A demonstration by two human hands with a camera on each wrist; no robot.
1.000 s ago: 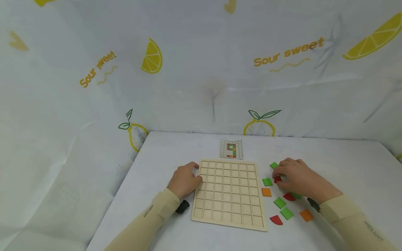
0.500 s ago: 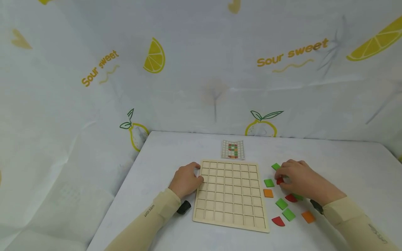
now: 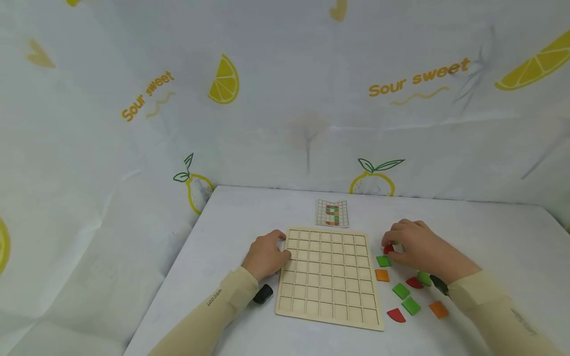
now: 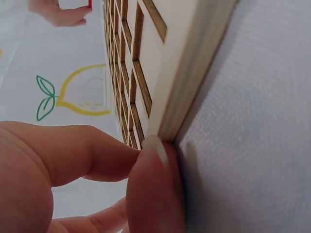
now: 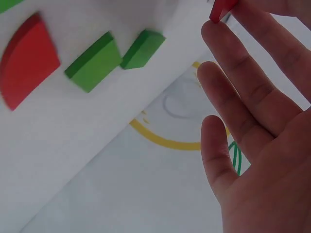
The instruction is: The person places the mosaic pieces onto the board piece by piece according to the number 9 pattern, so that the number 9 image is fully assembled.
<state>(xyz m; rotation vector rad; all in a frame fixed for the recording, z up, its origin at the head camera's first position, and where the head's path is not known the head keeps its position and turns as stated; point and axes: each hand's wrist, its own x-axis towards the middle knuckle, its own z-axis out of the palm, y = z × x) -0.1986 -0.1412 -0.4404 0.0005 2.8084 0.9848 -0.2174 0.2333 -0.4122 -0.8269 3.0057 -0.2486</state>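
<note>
A pale wooden grid board (image 3: pixel 329 277) lies on the white table. My left hand (image 3: pixel 267 255) grips its left edge, and the left wrist view shows the thumb and a finger pinching the board's rim (image 4: pixel 175 107). To the right of the board, my right hand (image 3: pixel 416 247) pinches a red tile (image 3: pixel 389 249) between thumb and fingers. That tile (image 5: pixel 221 8) is clear of the table in the right wrist view, partly hidden by the fingertips. Below the hand lie green square tiles (image 3: pixel 410 306), orange square tiles (image 3: pixel 439 310) and red quarter-circle tiles (image 3: pixel 396 315).
Behind the board lies a small pattern card (image 3: pixel 332 213) printed with a coloured figure on a grid. A black object (image 3: pixel 263 294) sits by the left wrist. White cloth (image 3: pixel 285 123) with lemon prints hangs at the back and left.
My right hand has risen off the tiles and shifted slightly left with the red tile pinched in it. My left hand stays on the board's edge. The head view has turned a little.
</note>
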